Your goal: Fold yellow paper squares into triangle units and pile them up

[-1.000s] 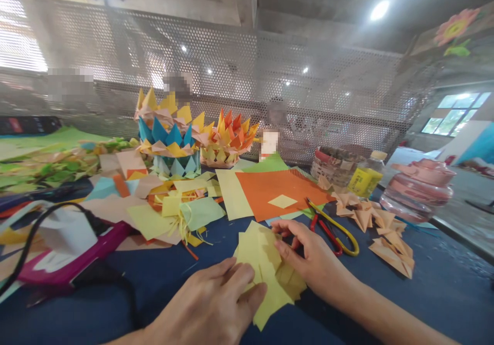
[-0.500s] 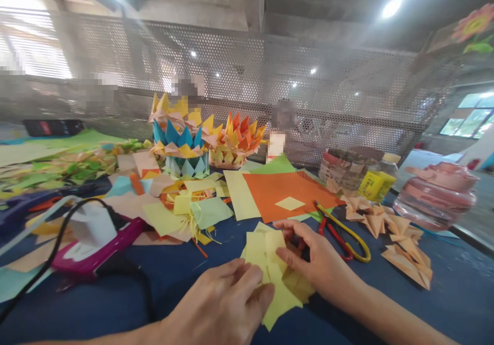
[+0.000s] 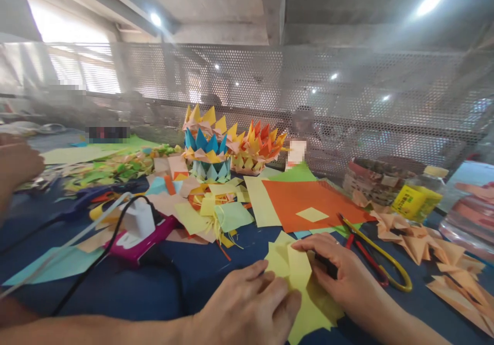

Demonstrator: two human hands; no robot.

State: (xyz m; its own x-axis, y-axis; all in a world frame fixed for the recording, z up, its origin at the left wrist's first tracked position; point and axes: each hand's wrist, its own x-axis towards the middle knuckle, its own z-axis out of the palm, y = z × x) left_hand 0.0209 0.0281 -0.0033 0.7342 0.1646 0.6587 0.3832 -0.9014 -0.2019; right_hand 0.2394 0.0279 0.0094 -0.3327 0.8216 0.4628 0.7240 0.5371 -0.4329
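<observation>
Pale yellow folded paper point(image 3: 299, 268) lies in front of me, over the blue tabletop. My left hand point(image 3: 252, 301) closes on its left side with bent fingers, and the thumb rests at the lower part. At the upper right of the same paper, the fingertips of my right hand point(image 3: 341, 270) press a narrow folded strip, with the thumb curled in beneath. Several yellow layers with jagged edges show between and below both hands. Right beside my right hand lie scissors point(image 3: 386, 262) with one yellow and one red handle.
Orange paper point(image 3: 285, 201) and folded paper crowns point(image 3: 208, 152) stand beyond. A purple power strip point(image 3: 141, 242) with cables sits left. Peach folded pieces point(image 3: 420, 237), a yellow-labelled bottle point(image 3: 419, 196) and a pink-lidded container point(image 3: 471, 219) are right. Another person's hand point(image 3: 17, 162) shows far left.
The view has turned left, shifting everything rightward in the picture. My right thumb has moved off the paper's front face, and a strip now stands folded there. Another person's hand has appeared.
</observation>
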